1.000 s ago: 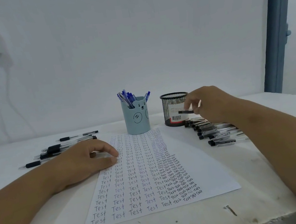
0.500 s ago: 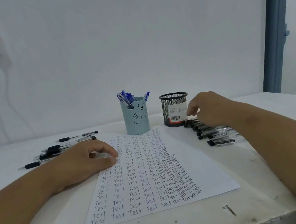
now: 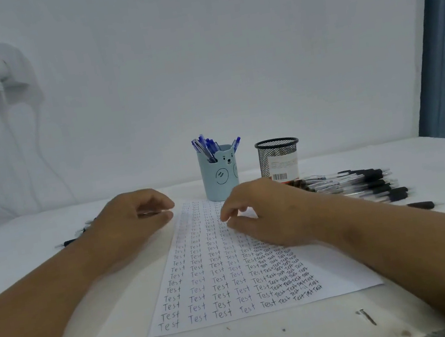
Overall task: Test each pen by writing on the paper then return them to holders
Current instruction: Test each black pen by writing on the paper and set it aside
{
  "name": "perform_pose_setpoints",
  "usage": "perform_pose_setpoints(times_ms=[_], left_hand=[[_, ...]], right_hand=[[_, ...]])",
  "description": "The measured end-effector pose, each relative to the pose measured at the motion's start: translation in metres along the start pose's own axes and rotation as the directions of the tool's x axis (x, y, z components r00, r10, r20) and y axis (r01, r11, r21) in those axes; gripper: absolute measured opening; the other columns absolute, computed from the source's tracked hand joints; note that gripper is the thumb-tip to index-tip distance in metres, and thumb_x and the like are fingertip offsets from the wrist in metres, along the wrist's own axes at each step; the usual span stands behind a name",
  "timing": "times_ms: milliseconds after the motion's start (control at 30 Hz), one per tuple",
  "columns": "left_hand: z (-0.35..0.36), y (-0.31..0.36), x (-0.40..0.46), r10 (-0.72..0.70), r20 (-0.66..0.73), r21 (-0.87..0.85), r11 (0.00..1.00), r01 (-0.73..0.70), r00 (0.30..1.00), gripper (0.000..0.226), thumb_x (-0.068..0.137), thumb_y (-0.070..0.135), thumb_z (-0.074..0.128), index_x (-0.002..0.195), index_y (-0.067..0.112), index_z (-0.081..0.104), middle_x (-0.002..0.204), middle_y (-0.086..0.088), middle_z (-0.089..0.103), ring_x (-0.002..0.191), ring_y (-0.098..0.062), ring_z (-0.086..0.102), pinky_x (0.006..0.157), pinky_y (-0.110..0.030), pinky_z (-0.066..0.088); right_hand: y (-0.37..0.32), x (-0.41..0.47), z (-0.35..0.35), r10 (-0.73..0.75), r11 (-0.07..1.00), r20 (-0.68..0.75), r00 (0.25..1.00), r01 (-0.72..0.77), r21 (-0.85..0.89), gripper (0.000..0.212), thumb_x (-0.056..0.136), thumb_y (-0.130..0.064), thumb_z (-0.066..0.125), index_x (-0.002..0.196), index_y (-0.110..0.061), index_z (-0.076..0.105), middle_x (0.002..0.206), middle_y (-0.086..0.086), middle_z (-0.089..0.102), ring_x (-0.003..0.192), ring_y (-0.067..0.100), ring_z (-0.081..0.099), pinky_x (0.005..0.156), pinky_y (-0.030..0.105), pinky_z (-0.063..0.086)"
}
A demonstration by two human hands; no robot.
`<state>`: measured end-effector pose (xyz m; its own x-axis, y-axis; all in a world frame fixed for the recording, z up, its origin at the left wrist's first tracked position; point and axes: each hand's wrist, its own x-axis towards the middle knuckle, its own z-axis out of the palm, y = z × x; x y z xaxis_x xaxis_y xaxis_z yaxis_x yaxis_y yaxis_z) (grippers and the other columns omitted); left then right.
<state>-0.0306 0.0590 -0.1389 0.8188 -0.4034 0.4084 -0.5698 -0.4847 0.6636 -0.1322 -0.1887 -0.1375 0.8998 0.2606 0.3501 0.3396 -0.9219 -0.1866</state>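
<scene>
Right hand [image 3: 268, 213] hovers loosely curled, empty, over the white handwriting-covered paper sheet [image 3: 230, 268]; left hand [image 3: 126, 226] rests loosely curled beside it, seemingly empty.

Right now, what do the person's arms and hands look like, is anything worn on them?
Both forearms are bare up to the frame edge: no sleeves show. The left hand and the right hand wear no gloves, and no rings, watch or bracelet can be seen. No markings, straps or cables are on them.
</scene>
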Motion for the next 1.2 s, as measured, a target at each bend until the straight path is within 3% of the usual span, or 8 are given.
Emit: perform_pose_setpoints(times_ms=[133, 233, 367, 500, 867, 1067, 1133, 1200], left_hand=[[-0.016, -0.015, 0.009, -0.012, -0.209, 0.12, 0.992, 0.037, 0.978, 0.018, 0.091, 0.011, 0.068, 0.096, 0.028, 0.072, 0.101, 0.014, 0.069, 0.096, -0.006, 0.063, 0.076, -0.018, 0.04], [-0.022, -0.031, 0.01, -0.074, -0.193, 0.258, 0.958, 0.123, 0.978, 0.021, 0.092, 0.013, 0.063, 0.105, 0.028, 0.07, 0.113, 0.008, 0.062, 0.103, -0.013, 0.053, 0.077, -0.02, 0.035], [-0.02, -0.037, 0.012, -0.125, -0.123, 0.341, 0.926, 0.16, 0.984, 0.017, 0.091, 0.017, 0.064, 0.101, 0.028, 0.072, 0.107, 0.01, 0.059, 0.101, -0.011, 0.053, 0.082, -0.017, 0.036], [-0.021, -0.04, 0.014, -0.167, -0.07, 0.411, 0.893, 0.181, 0.984, 0.02, 0.087, 0.023, 0.066, 0.09, 0.043, 0.065, 0.1, 0.023, 0.059, 0.105, -0.012, 0.056, 0.105, -0.039, 0.042], [-0.022, -0.046, 0.015, -0.05, -0.074, 0.426, 0.901, 0.076, 0.996, 0.017, 0.09, 0.021, 0.068, 0.077, 0.031, 0.07, 0.091, 0.017, 0.066, 0.091, -0.01, 0.058, 0.097, -0.044, 0.046], [-0.02, -0.03, 0.014, 0.117, -0.241, 0.24, 0.969, -0.057, 0.963, 0.027, 0.101, 0.011, 0.051, 0.082, 0.028, 0.061, 0.086, 0.011, 0.069, 0.075, -0.008, 0.058, 0.064, -0.013, 0.041], [-0.02, -0.018, 0.012, 0.161, -0.3, 0.1, 0.986, -0.137, 0.94, 0.025, 0.103, 0.008, 0.044, 0.089, 0.022, 0.059, 0.084, 0.006, 0.07, 0.069, -0.011, 0.057, 0.061, -0.015, 0.042], [-0.018, -0.003, 0.008, 0.197, -0.412, -0.053, 0.969, -0.24, 0.889, 0.025, 0.104, 0.007, 0.038, 0.093, 0.022, 0.055, 0.079, 0.002, 0.066, 0.071, -0.015, 0.06, 0.068, -0.02, 0.045]], right_hand=[[-0.004, 0.002, 0.005, -0.017, 0.999, 0.078, 0.997, 0.019, -0.025, 0.024, 0.101, -0.04, 0.055, 0.118, -0.029, 0.068, 0.113, -0.012, 0.061, 0.106, 0.006, 0.055, 0.099, 0.03, 0.046], [-0.004, 0.004, 0.007, -0.021, 0.999, 0.073, 0.997, 0.023, -0.028, 0.024, 0.101, -0.041, 0.055, 0.118, -0.031, 0.068, 0.113, -0.013, 0.061, 0.105, 0.004, 0.055, 0.099, 0.029, 0.045], [-0.001, 0.004, 0.007, -0.017, 1.0, 0.064, 0.998, 0.018, -0.017, 0.023, 0.1, -0.043, 0.055, 0.117, -0.033, 0.068, 0.113, -0.016, 0.061, 0.106, 0.002, 0.055, 0.099, 0.028, 0.045], [0.0, 0.004, 0.008, -0.014, 1.0, 0.063, 0.998, 0.015, -0.007, 0.023, 0.1, -0.044, 0.056, 0.117, -0.035, 0.067, 0.112, -0.019, 0.06, 0.106, -0.001, 0.054, 0.098, 0.025, 0.044], [0.0, 0.004, 0.008, -0.014, 1.0, 0.053, 0.998, 0.014, 0.003, 0.021, 0.099, -0.043, 0.056, 0.115, -0.035, 0.069, 0.11, -0.017, 0.061, 0.106, 0.0, 0.055, 0.097, 0.025, 0.045], [0.001, 0.004, 0.009, -0.014, 1.0, 0.05, 0.999, 0.014, 0.002, 0.021, 0.099, -0.044, 0.057, 0.115, -0.035, 0.069, 0.11, -0.019, 0.061, 0.106, 0.0, 0.055, 0.097, 0.026, 0.045], [0.001, 0.004, 0.009, -0.012, 1.0, 0.05, 0.999, 0.012, 0.002, 0.022, 0.099, -0.044, 0.057, 0.115, -0.035, 0.068, 0.11, -0.018, 0.061, 0.106, 0.0, 0.054, 0.097, 0.026, 0.045], [0.002, 0.004, 0.009, -0.015, 1.0, 0.047, 0.999, 0.015, 0.003, 0.022, 0.099, -0.045, 0.056, 0.114, -0.035, 0.069, 0.11, -0.018, 0.061, 0.105, 0.0, 0.055, 0.097, 0.026, 0.046]])
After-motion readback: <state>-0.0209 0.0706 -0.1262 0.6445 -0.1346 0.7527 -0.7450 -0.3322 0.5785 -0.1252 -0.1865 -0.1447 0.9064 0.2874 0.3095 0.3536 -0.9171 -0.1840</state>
